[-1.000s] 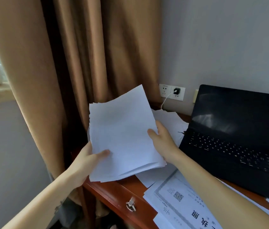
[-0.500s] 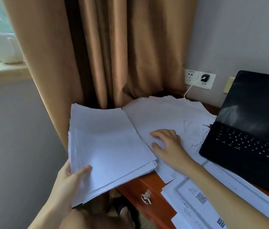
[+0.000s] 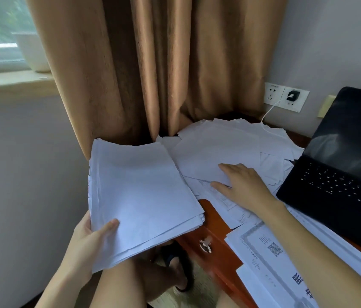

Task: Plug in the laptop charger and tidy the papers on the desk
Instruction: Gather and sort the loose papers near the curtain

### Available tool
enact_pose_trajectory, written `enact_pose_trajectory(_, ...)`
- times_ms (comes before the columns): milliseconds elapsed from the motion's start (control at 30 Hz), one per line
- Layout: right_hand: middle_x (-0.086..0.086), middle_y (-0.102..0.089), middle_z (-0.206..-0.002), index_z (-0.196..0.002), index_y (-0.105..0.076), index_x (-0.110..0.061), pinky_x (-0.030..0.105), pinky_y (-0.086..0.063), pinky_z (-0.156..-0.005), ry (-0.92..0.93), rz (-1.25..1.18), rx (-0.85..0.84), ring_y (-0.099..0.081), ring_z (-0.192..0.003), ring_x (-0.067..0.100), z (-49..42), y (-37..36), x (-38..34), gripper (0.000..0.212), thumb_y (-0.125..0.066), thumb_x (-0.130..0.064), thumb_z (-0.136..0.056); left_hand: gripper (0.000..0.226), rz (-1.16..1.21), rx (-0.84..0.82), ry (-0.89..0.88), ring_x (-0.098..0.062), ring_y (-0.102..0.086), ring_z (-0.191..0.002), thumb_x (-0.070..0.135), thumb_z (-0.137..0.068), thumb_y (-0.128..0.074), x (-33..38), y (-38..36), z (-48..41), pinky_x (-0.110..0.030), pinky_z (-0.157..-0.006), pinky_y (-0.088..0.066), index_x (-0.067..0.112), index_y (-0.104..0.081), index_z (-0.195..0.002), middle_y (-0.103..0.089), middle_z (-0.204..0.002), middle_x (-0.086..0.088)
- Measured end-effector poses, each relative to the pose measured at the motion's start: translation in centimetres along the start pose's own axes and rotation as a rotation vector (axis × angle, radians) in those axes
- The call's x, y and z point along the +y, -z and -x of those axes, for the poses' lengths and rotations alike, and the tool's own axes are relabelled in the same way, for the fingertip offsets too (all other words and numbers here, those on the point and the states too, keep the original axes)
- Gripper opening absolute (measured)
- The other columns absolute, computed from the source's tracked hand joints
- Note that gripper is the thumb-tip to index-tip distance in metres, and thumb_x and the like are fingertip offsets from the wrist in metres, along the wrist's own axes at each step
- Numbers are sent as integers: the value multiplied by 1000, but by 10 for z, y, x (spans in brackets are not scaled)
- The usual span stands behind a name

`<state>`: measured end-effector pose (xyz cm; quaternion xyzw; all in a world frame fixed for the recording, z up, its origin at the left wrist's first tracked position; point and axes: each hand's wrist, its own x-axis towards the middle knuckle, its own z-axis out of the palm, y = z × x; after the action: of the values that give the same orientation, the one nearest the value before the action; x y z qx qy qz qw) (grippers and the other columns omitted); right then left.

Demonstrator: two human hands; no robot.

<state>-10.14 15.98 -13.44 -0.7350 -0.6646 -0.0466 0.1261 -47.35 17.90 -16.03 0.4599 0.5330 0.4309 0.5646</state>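
A wooden desk (image 3: 216, 221) sits tucked into a corner, with a tan curtain (image 3: 153, 63) behind it and grey wall at the right. Nearest us, lower left of the frame, the left hand (image 3: 86, 243) grips a thick stack of papers (image 3: 139, 196) by its near corner, thumb on top. The stack hangs mostly off the desk's left edge, its long axis running away from us toward the curtain.

Lower right, a printed sheet (image 3: 275, 248) shows a QR code and large characters cut off by the frame edge. The small print is too fine to read.

Now the middle: the right hand (image 3: 244, 185) lies flat, fingers straight, pressing on the loose papers (image 3: 219, 143) and gripping nothing. Here's the key relation: those sheets spread under and beyond that hand, toward upper centre, just right of the held stack. So the right hand looks the nearer one to sweep them across.

Further right is the open laptop (image 3: 341, 181), no brand visible. Far back, a black plug (image 3: 291, 96) sits in the wall socket (image 3: 274, 94), its white cable (image 3: 269, 112) trailing down onto the papers. The charger step looks done.
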Motion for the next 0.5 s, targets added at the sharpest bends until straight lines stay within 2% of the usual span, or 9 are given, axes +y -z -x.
enact_pose_trajectory(67,9,-71,-114,-139,-56,-8,43,-53,-80,105,54,102,-64,-101,32,1,-6,-2,51,-62,-37,-98,34,-3,-1,5,-22,-74,-102,3,-97,-69,2,4,3,-38,-83,-55,30,-67,-118,-80,-104,9)
enact_pose_trajectory(100,10,-73,-97,-133,-60,-5,41,-55,-68,137,69,150,-67,-86,32,1,-9,-3,45,-69,-24,-94,35,-3,3,9,-23,-74,-102,3,-97,-69,2,6,5,-39,-84,-55,29,-67,-119,-80,-105,8)
enact_pose_trajectory(167,7,-66,-69,-122,-67,-2,34,-51,-47,155,102,227,-62,-60,26,1,-8,-6,44,-79,-6,-81,35,2,1,12,-22,-75,-101,3,-96,-69,2,7,6,-37,-82,-55,29,-67,-120,-80,-105,8)
enact_pose_trajectory(233,3,-59,-57,-113,-70,-2,28,-45,-37,140,117,302,-54,-44,20,0,-3,-5,39,-81,4,-76,35,11,0,19,-19,-76,-99,3,-97,-69,3,6,8,-35,-80,-56,29,-67,-120,-80,-105,8)
enact_pose_trajectory(333,6,-64,-62,-117,-68,-1,30,-48,-44,65,-25,393,-58,-47,23,0,-1,1,25,-69,-1,-92,36,26,3,26,-18,-76,-99,3,-97,-69,2,1,10,-35,-82,-56,30,-66,-121,-80,-107,8)
enact_pose_trajectory(433,9,-71,-85,-126,-64,-6,36,-58,-63,-69,-356,424,-67,-71,24,4,4,-1,26,-52,-14,-104,36,38,6,42,-20,-75,-100,3,-97,-69,3,-4,12,-38,-86,-56,31,-66,-120,-80,-107,8)
enact_pose_trajectory(500,3,-73,-100,-120,-67,-12,29,-57,-79,-174,-648,374,-69,-89,17,3,8,-3,24,-49,-19,-106,36,46,14,50,-22,-75,-102,3,-97,-69,4,-8,13,-38,-86,-56,31,-66,-119,-80,-107,7)
